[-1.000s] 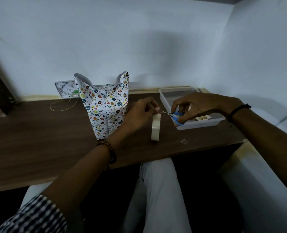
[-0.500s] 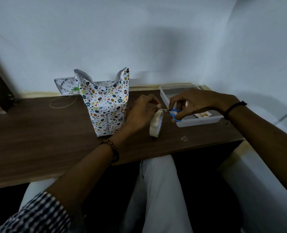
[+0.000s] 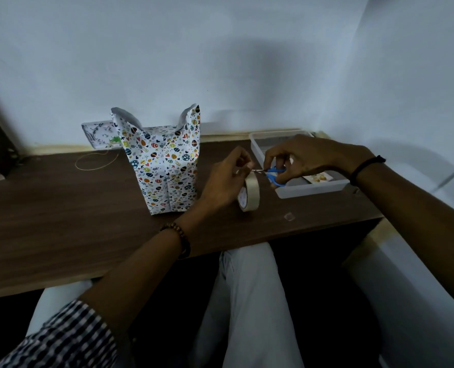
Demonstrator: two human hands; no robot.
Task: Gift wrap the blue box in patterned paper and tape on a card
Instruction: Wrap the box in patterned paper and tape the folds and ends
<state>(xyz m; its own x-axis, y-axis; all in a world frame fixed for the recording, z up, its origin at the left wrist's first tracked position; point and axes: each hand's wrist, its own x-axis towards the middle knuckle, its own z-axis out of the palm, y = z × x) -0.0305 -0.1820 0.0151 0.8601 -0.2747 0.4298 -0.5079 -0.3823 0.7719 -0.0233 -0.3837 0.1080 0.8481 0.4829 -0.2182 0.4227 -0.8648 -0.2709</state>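
The box stands upright on the brown desk [image 3: 61, 221], wrapped in white patterned paper [image 3: 164, 168] whose top end is unfolded, two flaps sticking up. The blue box itself is hidden by the paper. Just right of it my left hand [image 3: 225, 181] pinches the free end of a strip pulled from a cream tape roll [image 3: 249, 193] that hangs below my fingers. My right hand [image 3: 300, 158] holds small blue-handled scissors [image 3: 275, 175] with the blades at the tape strip. A card [image 3: 99, 135] with a printed pattern leans against the wall behind the box.
A clear plastic tray [image 3: 310, 189] sits at the desk's right end, under my right hand, with a small picture sticker inside. A loop of thin yellow string [image 3: 95, 162] lies at the back left. A small tape scrap [image 3: 289, 216] lies near the front edge.
The tape roll has swung from edge-on to slightly tilted beneath my left hand. Both hands shifted a little toward the wall, scissors staying at the strip.
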